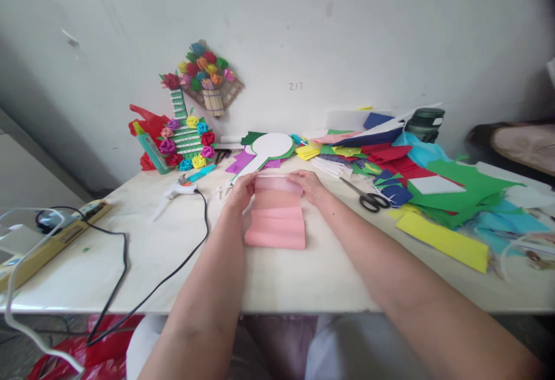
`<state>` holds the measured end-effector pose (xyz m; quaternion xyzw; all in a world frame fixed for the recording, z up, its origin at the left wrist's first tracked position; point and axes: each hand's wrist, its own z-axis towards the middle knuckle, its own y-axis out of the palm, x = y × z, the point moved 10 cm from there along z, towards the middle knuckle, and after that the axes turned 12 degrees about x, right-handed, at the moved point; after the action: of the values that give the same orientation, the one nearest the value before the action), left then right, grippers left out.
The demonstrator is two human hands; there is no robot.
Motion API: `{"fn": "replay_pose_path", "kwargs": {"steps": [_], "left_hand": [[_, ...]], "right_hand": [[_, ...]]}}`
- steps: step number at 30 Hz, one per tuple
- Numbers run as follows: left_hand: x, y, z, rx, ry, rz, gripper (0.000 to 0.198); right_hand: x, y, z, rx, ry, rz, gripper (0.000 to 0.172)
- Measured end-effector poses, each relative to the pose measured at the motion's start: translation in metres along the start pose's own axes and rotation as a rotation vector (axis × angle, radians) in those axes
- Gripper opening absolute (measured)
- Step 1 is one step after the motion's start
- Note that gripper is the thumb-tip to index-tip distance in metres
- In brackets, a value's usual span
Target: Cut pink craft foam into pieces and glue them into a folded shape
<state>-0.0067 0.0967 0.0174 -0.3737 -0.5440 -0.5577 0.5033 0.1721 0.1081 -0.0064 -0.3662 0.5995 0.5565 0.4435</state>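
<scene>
A strip of pink crepe paper [278, 218] lies in front of me, its near edge curling on the table and its far edge lifted between my hands. My left hand [243, 190] pinches the far left corner, and my right hand [307, 184] pinches the far right corner. Along that far edge runs a thin whitish roll or stick [273, 176], whose kind I cannot make out. Just beyond my hands lies a white round-headed cutout [272, 147] with a long handle, backed by green paper.
A white glue gun [178, 190] with a black cord rests at left, near a glue bottle [151, 150] and paper-flower crafts [191, 140]. Scissors [368, 198] and heaped coloured paper [459, 189] cover the right side. A power strip [56, 241] sits at the left edge.
</scene>
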Motion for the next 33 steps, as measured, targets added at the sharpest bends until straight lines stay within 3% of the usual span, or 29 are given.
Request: {"fn": "replay_pose_path", "kwargs": {"steps": [4, 9, 26, 33], "left_hand": [[0.002, 0.004, -0.002, -0.046, -0.014, -0.130, 0.024], [0.004, 0.007, -0.007, -0.056, -0.012, -0.117, 0.027], [0.011, -0.001, -0.002, 0.007, 0.116, -0.029, 0.027], [0.005, 0.007, -0.008, -0.063, 0.006, 0.008, 0.038]], "right_hand": [[0.005, 0.002, -0.003, -0.030, 0.070, 0.017, 0.027], [0.003, 0.006, -0.007, -0.056, 0.091, 0.058, 0.029], [-0.002, 0.003, -0.001, -0.011, -0.018, 0.009, 0.023], [-0.003, 0.006, -0.004, -0.024, -0.034, -0.016, 0.021]]}}
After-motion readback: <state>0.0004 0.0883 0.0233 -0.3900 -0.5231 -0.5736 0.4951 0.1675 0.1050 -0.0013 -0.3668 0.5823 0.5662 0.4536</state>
